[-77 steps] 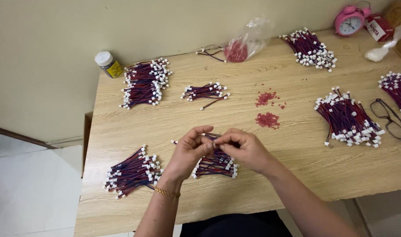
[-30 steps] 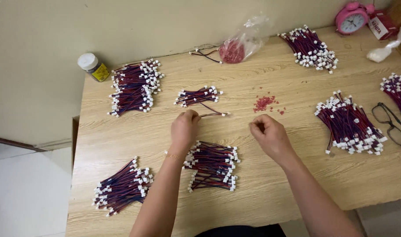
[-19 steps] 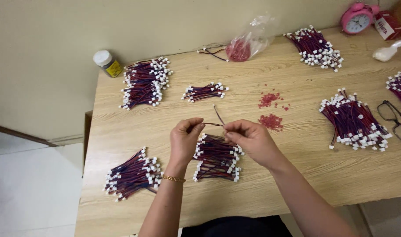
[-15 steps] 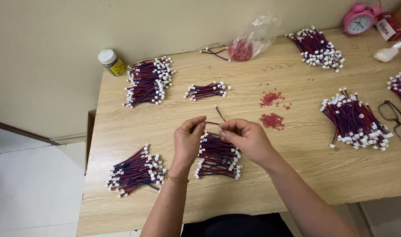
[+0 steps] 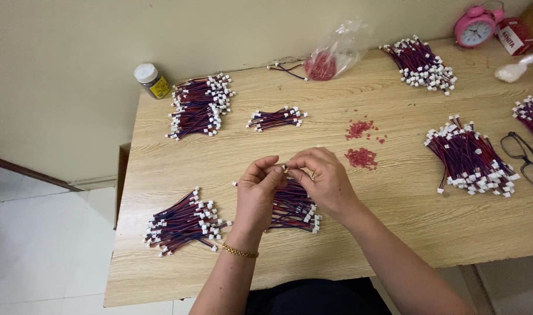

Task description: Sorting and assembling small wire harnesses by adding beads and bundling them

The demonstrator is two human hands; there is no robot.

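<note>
My left hand (image 5: 256, 195) and my right hand (image 5: 323, 179) meet fingertip to fingertip above the wooden table (image 5: 395, 233). Together they pinch a short red and dark wire lead (image 5: 285, 170), of which only a small end shows between the fingers. Directly beneath the hands lies a pile of such leads with white end plugs (image 5: 294, 210). A second pile of leads (image 5: 182, 224) lies to the left of my left wrist, which wears a thin gold bracelet.
More lead bundles lie at back left (image 5: 197, 106), centre back (image 5: 275, 118), right (image 5: 469, 156), far back right (image 5: 421, 63) and the right edge. Small red pieces (image 5: 361, 157) are scattered mid-table. A clear bag (image 5: 335, 55), a jar (image 5: 150, 80), a pink clock (image 5: 474, 28) and glasses (image 5: 526, 157) are there too.
Both hands reached out toward the centre-back bundle and the red pieces, then came back together over the near pile. The wire end that stuck up between them is now tucked into the fingers.
</note>
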